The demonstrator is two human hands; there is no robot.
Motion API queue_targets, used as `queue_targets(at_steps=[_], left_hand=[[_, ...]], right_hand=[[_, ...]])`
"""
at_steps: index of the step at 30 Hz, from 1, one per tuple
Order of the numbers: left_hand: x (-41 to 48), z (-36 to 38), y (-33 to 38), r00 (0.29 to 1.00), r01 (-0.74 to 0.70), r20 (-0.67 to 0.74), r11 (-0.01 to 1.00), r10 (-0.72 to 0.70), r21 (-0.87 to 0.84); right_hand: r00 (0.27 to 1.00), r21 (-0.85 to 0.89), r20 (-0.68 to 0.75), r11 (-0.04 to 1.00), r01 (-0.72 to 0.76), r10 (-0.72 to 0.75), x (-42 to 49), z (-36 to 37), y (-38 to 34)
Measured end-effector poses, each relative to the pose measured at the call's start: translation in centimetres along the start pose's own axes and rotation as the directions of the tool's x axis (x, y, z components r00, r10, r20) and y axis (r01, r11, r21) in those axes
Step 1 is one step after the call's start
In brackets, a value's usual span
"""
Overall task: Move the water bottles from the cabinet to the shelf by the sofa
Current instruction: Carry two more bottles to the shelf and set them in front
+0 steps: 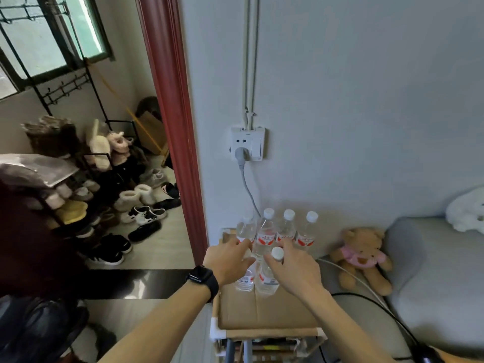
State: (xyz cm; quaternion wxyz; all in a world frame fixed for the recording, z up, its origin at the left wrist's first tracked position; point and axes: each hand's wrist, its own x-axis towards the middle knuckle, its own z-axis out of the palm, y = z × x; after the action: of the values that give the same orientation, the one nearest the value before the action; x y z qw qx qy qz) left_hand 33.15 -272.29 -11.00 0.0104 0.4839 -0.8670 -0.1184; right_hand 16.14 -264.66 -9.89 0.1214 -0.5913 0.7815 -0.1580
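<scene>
Four water bottles (265, 233) stand on the shelf (275, 310) just beyond the fingertips. Left hand (229, 258) grips the fifth bottle (245, 280), right hand (297, 263) the sixth bottle (267, 281). Probably well along, but the cabinet is out of view.

The near half of the shelf (275, 310) top is bare cardboard, open from the front and from above. Farther back two front bottles (267, 280) stand side by side, the left hand (227, 258) and right hand (293, 260) each gripping one at the top. Just behind them a back row (265, 231) of four bottles fills the far edge, close to the wall (340, 127), with a grey cord (247, 189) hanging down behind it. A red door frame (183, 153) bounds the left side. The right side is crowded — a bear (362, 258), a white cable (353, 276) and the sofa (432, 271) sit just beside the shelf.
</scene>
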Motion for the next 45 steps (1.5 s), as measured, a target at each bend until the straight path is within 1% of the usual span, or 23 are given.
queue_targets(at_steps=[5, 12, 14, 16, 18, 19, 23, 25, 29, 31, 34, 37, 39, 45], left_hand=[[2.1, -0.7, -0.7, 0.998, -0.049, 0.036, 0.999, 0.049, -0.018], [2.9, -1.6, -1.7, 0.988, -0.106, 0.110, 0.992, 0.113, -0.067], [3.1, -1.6, -1.9, 0.987, -0.114, 0.111, 0.992, 0.119, -0.051], [3.1, -1.7, -2.0, 0.989, -0.094, 0.112, 0.995, 0.097, -0.029], [3.0, -1.7, -2.1, 0.993, -0.065, 0.101, 0.998, 0.064, 0.014], [2.9, -1.7, -2.2, 0.995, -0.051, 0.093, 0.998, 0.048, 0.037], [2.8, -0.9, -2.6, 1.000, -0.004, 0.029, 0.996, 0.002, 0.084], [2.7, -0.6, -2.8, 1.000, -0.006, 0.005, 0.998, 0.006, 0.069], [2.3, -0.6, -3.4, 0.991, -0.094, 0.088, 0.994, 0.098, -0.052], [2.4, -0.8, -3.7, 0.989, -0.121, 0.082, 0.991, 0.125, -0.056], [2.3, -0.6, -3.5, 0.995, -0.099, 0.027, 0.993, 0.101, -0.056], [2.2, -0.2, -3.0, 0.999, -0.044, -0.001, 0.994, 0.044, -0.104], [2.3, 0.0, -2.9, 1.000, -0.023, -0.009, 0.990, 0.022, -0.137], [2.3, 0.8, -2.3, 0.999, -0.030, -0.033, 0.984, 0.024, -0.175]], right_hand=[[0.995, -0.068, 0.037, 0.993, 0.091, -0.089, 2.5, 1.0, 0.6], [0.999, -0.149, 0.033, 0.988, 0.047, -0.042, 3.5, 0.5, 3.2], [0.997, -0.181, 0.031, 0.981, 0.073, -0.068, 3.6, 0.2, 3.6], [0.990, -0.204, 0.068, 0.970, 0.132, -0.121, 3.7, 0.1, 3.6], [0.977, -0.154, 0.133, 0.970, 0.186, -0.166, 3.8, 0.3, 3.6], [0.971, -0.134, 0.158, 0.970, 0.201, -0.180, 3.8, 0.4, 3.6], [0.956, -0.142, 0.206, 0.960, 0.241, -0.209, 4.1, 0.0, 3.9], [0.954, -0.131, 0.222, 0.964, 0.232, -0.200, 4.1, -0.3, 3.7], [0.978, -0.202, 0.168, 0.967, 0.158, -0.125, 4.1, -0.7, 3.7], [0.981, -0.215, 0.161, 0.966, 0.140, -0.107, 4.0, -0.7, 3.7], [0.963, -0.190, 0.237, 0.966, 0.175, -0.128, 3.8, -0.5, 3.6], [0.946, -0.162, 0.292, 0.968, 0.193, -0.140, 3.9, -0.4, 3.4], [0.943, -0.143, 0.304, 0.972, 0.186, -0.136, 4.1, -0.5, 3.2], [0.936, -0.111, 0.327, 0.978, 0.176, -0.131, 4.4, -0.5, 3.4]])
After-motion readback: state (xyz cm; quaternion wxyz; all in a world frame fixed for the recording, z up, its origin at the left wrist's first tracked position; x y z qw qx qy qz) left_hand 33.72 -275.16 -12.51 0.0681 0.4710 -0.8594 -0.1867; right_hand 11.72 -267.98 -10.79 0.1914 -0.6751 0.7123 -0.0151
